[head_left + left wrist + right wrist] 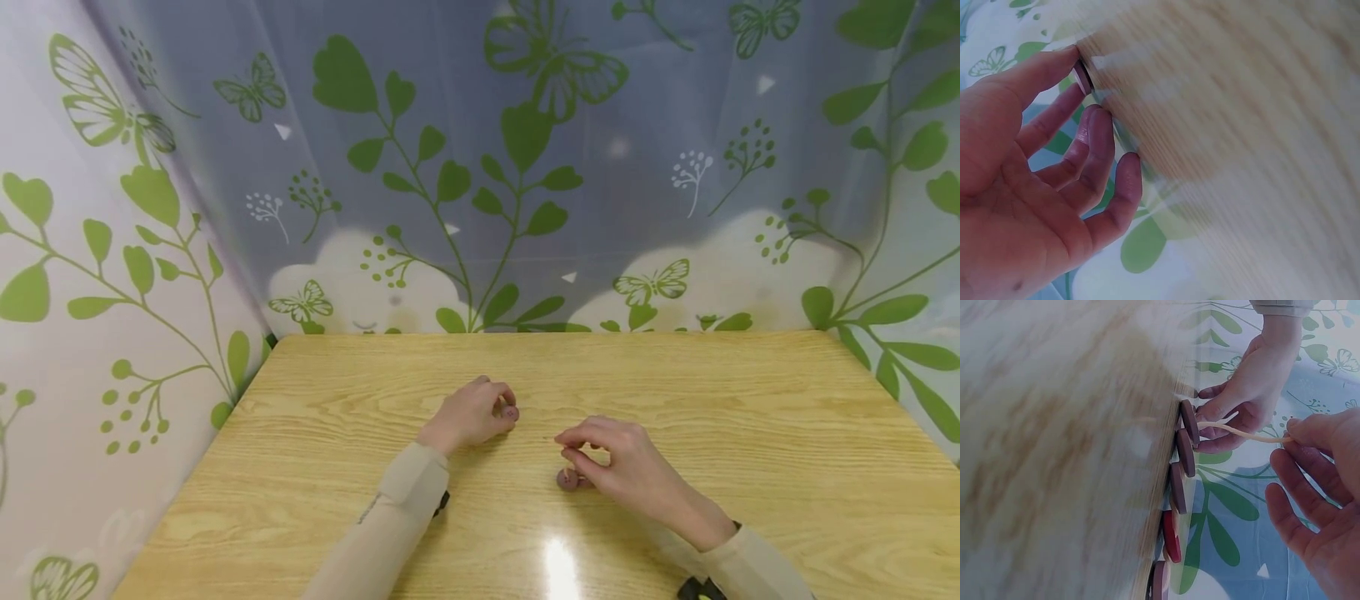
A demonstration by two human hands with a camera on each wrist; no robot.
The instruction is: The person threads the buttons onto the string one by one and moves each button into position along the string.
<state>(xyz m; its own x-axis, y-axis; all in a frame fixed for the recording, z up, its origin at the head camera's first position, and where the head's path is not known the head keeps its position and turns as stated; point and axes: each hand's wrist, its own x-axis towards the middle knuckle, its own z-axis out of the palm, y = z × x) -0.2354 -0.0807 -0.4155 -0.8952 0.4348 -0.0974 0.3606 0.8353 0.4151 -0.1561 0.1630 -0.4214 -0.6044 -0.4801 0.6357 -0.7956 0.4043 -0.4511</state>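
Your left hand (471, 414) pinches a small round dark-pink button (510, 412) at the centre of the light wooden table (750, 433). Your right hand (626, 462), at four o'clock of it, pinches a thin cream cord (1241, 432) beside a row of buttons (1179, 487).

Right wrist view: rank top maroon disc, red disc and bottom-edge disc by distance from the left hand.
1. top maroon disc: head of the row, at the left hand fingertips.
2. red disc: fourth down the row.
3. bottom-edge disc: last, cut by the frame.
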